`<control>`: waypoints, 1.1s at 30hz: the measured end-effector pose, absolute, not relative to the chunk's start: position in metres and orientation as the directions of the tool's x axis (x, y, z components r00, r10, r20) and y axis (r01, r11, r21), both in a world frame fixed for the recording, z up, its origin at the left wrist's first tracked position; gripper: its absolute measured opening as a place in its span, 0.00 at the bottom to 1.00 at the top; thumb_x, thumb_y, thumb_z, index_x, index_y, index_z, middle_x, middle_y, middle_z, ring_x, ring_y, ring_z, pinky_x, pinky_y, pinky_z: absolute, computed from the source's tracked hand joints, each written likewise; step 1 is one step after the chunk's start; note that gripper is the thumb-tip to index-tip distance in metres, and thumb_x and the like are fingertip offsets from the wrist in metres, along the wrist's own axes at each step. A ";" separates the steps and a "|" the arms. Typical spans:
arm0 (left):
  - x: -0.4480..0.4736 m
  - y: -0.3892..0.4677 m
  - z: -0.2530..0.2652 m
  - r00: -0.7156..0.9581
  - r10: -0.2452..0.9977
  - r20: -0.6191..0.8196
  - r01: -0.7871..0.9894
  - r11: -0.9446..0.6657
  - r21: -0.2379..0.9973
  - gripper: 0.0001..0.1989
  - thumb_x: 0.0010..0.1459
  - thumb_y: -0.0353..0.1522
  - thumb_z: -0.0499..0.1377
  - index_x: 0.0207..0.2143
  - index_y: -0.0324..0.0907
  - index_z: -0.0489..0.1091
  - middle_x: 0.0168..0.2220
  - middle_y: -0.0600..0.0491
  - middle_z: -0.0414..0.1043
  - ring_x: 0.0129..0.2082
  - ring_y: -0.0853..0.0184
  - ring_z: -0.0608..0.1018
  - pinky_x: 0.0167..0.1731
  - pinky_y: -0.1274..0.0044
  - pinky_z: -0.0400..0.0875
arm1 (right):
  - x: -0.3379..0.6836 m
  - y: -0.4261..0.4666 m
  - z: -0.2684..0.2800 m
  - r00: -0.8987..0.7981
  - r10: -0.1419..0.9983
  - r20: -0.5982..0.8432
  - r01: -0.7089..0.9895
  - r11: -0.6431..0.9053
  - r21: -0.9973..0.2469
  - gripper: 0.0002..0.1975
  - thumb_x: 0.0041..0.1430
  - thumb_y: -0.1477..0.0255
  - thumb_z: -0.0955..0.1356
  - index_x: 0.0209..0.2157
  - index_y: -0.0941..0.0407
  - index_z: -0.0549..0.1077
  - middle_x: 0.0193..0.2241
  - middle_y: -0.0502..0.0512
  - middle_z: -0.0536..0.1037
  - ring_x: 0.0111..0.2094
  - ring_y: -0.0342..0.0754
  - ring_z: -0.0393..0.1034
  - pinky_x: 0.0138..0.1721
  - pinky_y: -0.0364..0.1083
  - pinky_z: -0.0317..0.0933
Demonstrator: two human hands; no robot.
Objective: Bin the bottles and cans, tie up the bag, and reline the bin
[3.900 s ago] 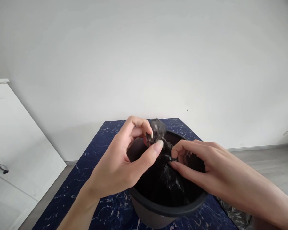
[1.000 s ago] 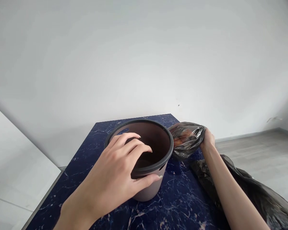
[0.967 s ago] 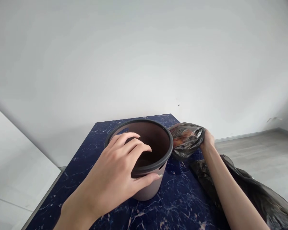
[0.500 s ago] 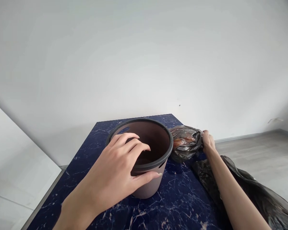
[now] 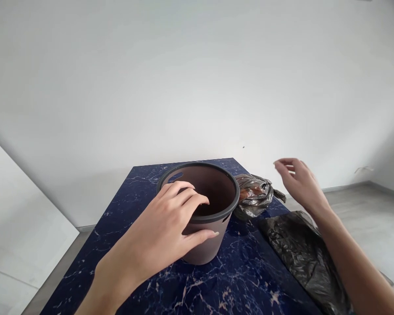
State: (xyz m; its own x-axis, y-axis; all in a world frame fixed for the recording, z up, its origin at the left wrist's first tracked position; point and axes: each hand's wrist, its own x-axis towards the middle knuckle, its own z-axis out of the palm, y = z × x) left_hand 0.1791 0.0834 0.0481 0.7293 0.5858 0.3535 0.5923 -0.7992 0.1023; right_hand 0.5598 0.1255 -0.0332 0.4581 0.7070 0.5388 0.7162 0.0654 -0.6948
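Gripping the bin [image 5: 213, 238] rim, the left hand [image 5: 164, 232] curls fingers [image 5: 187, 199] inside, thumb outside. Right hand [image 5: 298, 183] hangs open, holding nothing, just beside the tied bag [image 5: 254, 199] on the table [image 5: 243, 280].

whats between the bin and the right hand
In the head view, a tied black bag lies on the table between the bin and the open right hand, beside the bin's rim.

We list: brown bin [image 5: 206, 243] (dark grey rim), black bags [image 5: 254, 201], navy white-veined marble table [image 5: 243, 280], white wall [image 5: 197, 78].
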 end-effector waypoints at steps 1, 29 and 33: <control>0.177 0.082 0.050 0.732 0.576 0.364 0.581 -0.807 0.107 0.22 0.69 0.46 0.65 0.59 0.49 0.70 0.59 0.50 0.75 0.68 0.51 0.68 0.62 0.56 0.70 | 0.567 0.114 -0.040 0.390 0.759 0.521 0.767 0.046 -0.640 0.24 0.67 0.49 0.65 0.49 0.54 0.76 0.53 0.66 0.79 0.51 0.61 0.77 0.51 0.57 0.69; 0.173 0.023 0.074 0.762 0.310 0.568 0.292 -0.948 0.127 0.11 0.73 0.40 0.60 0.53 0.47 0.74 0.53 0.51 0.80 0.64 0.56 0.73 0.64 0.61 0.70 | 0.605 -0.021 -0.073 0.343 0.894 0.288 0.845 -0.159 -0.511 0.26 0.58 0.41 0.68 0.35 0.50 0.78 0.34 0.55 0.85 0.40 0.61 0.82 0.40 0.54 0.68; 0.173 0.017 0.075 0.759 0.316 0.569 0.271 -0.948 0.166 0.10 0.73 0.40 0.61 0.52 0.46 0.75 0.52 0.51 0.80 0.60 0.59 0.76 0.63 0.65 0.70 | 0.579 -0.039 -0.046 0.368 0.862 0.349 0.811 -0.114 -0.574 0.27 0.61 0.40 0.68 0.39 0.50 0.78 0.37 0.55 0.85 0.42 0.59 0.81 0.43 0.55 0.69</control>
